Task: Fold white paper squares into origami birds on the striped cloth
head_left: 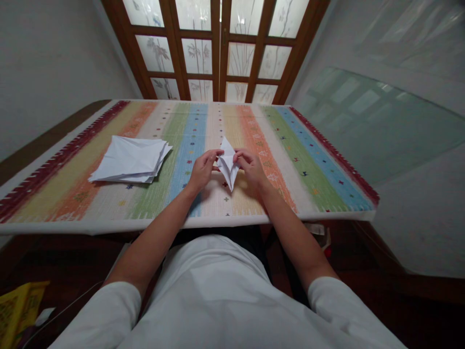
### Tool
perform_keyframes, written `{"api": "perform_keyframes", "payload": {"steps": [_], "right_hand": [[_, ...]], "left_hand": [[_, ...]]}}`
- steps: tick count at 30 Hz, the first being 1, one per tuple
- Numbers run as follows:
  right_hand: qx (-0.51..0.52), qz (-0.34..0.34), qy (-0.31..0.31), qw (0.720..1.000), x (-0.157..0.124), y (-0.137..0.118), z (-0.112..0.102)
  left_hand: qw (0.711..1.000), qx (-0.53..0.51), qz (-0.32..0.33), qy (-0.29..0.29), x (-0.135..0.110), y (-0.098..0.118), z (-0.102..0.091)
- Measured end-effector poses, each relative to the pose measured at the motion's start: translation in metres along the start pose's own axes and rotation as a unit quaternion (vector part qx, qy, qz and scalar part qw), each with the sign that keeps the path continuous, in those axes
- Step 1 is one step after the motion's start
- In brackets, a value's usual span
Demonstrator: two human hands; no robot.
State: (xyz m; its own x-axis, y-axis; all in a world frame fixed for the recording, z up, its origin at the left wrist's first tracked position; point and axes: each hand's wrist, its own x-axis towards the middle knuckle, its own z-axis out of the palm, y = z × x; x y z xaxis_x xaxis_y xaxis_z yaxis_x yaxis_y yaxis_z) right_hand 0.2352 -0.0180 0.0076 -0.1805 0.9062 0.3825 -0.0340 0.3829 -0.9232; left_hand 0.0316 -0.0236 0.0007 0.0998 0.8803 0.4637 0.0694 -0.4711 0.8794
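A sheet of white paper folded into a narrow diamond (227, 162) is held just over the middle of the table, one point facing away from me and the other toward me. A slit runs up the middle of its near half. My left hand (204, 167) pinches the left corner between thumb and fingers. On the opposite corner, my right hand (251, 167) has the same sort of grip, with thumb on top. Some fingertips are hidden behind the paper.
To the left lies a loose stack of white paper sheets (129, 159), creased and uneven at the edges. A striped, multicoloured cloth (301, 169) covers the table. Wooden doors with glass panes (220, 53) stand beyond it. A yellow crate (22, 310) is on the floor at lower left.
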Motion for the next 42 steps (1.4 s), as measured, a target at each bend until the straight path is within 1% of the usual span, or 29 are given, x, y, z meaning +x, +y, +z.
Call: {"api": "perform_keyframes", "payload": {"steps": [3,5,8,11,13,17,20,23,26,28,30,31,34,36,40,42], "right_hand": [[-0.005,0.033,-0.007,0.999,-0.001,-0.002,0.000],[-0.012,0.039,0.002,0.999,0.000,-0.002,0.001],[-0.021,-0.003,0.012,1.000,0.002,0.003,0.002],[-0.022,-0.039,-0.007,0.999,0.002,0.007,0.003],[-0.031,-0.033,-0.013,0.999,0.001,0.008,0.003],[-0.062,-0.018,-0.006,0.998,0.000,0.008,0.001],[-0.070,-0.015,-0.001,0.997,-0.001,0.005,0.000],[-0.057,-0.028,-0.011,0.998,-0.002,-0.003,0.000],[-0.063,-0.052,-0.040,0.996,-0.004,-0.013,-0.001],[-0.074,-0.059,-0.065,0.993,-0.005,-0.016,-0.002],[-0.075,-0.056,-0.074,0.993,-0.004,-0.014,-0.003],[-0.073,-0.051,-0.068,0.994,-0.004,-0.012,-0.003],[-0.071,-0.038,-0.025,0.996,-0.002,-0.003,-0.001],[-0.074,-0.036,-0.016,0.996,-0.002,0.000,0.000],[-0.100,-0.062,-0.041,0.992,-0.004,-0.004,0.002],[-0.112,-0.075,-0.037,0.990,-0.004,-0.008,0.001]], "left_hand": [[1.000,0.003,-0.010,0.002,0.000,0.001,0.000],[1.000,0.006,-0.006,-0.004,0.001,0.001,0.000],[1.000,0.010,0.001,-0.009,0.002,0.001,0.000],[1.000,0.006,0.000,0.000,0.002,0.000,0.000],[1.000,0.003,0.002,0.001,0.002,0.000,-0.001],[1.000,0.003,0.010,-0.013,0.001,-0.002,-0.002],[1.000,0.001,0.010,-0.012,0.001,-0.004,-0.002],[1.000,-0.027,-0.007,-0.004,0.002,-0.007,-0.003],[0.999,-0.036,-0.021,0.005,0.004,-0.009,-0.004],[1.000,-0.012,-0.013,0.012,0.004,-0.009,-0.005],[1.000,0.013,-0.005,0.017,0.005,-0.008,-0.006],[1.000,0.021,-0.004,0.017,0.005,-0.007,-0.006],[0.999,0.039,0.001,0.007,0.003,-0.003,-0.006],[0.998,0.055,0.019,-0.003,0.001,0.000,-0.006],[0.993,0.091,0.069,-0.032,-0.003,0.006,-0.004],[0.989,0.101,0.098,-0.041,-0.003,0.008,-0.004]]}}
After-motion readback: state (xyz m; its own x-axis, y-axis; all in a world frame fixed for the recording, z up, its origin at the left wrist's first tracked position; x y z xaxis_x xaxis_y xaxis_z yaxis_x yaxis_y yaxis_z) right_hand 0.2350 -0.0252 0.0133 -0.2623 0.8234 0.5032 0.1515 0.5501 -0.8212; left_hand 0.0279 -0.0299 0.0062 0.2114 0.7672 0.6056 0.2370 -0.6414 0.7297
